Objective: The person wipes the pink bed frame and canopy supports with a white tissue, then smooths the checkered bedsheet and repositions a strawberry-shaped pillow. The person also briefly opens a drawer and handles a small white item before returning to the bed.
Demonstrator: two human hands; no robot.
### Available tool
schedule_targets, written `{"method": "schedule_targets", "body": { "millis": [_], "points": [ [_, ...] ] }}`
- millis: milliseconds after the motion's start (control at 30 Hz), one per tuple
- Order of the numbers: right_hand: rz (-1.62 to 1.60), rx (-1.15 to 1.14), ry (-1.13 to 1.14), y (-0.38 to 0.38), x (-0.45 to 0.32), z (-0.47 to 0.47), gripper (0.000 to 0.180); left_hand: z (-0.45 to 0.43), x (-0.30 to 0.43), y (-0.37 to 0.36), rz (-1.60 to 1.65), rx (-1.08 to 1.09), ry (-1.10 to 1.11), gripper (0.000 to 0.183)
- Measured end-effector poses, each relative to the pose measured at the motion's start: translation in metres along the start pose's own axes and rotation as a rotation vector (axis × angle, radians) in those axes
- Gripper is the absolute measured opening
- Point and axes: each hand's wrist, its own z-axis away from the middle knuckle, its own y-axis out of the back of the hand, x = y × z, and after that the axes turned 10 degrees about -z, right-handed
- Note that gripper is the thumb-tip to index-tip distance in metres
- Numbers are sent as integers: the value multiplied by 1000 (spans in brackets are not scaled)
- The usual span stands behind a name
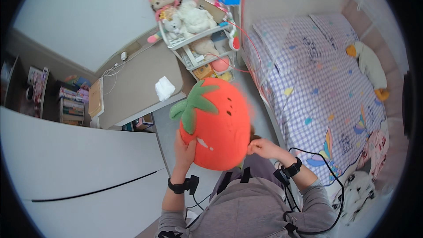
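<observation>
A red strawberry-shaped plush cushion (pixel 218 129) with a green felt-like leaf cap (pixel 195 105) is held up in front of my body. My left hand (pixel 185 152) grips its lower left side, thumb on the front face below the leaves. At the lower right edge, the fingers of my right hand (pixel 262 147) are pinched together against the plush; what exactly they pinch is partly hidden. A small brown thing (pixel 253 135) shows behind that edge, too covered to identify. Each wrist wears a black strap with a small device, the left one (pixel 183 185) and the right one (pixel 288 171).
A bed (pixel 317 89) with a checked cover runs along the right, a duck-like plush (pixel 371 67) on it. Ahead stands a white tiered cart (pixel 195 38) of dolls. Left are a desk (pixel 135 82) with white tissue (pixel 164 88) and a white cabinet (pixel 82 158). A black cable (pixel 342 198) loops by my right arm.
</observation>
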Motion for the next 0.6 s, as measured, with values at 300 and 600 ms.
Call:
{"method": "schedule_targets", "body": {
  "millis": [300, 600],
  "points": [
    [195, 100, 120, 54, -79, -65, 77, -12, 23, 78, -750, 139, -664, 27],
    [-96, -248, 273, 33, -152, -174, 106, 24, 57, 116, -951, 520, -886, 16]
  ]
}}
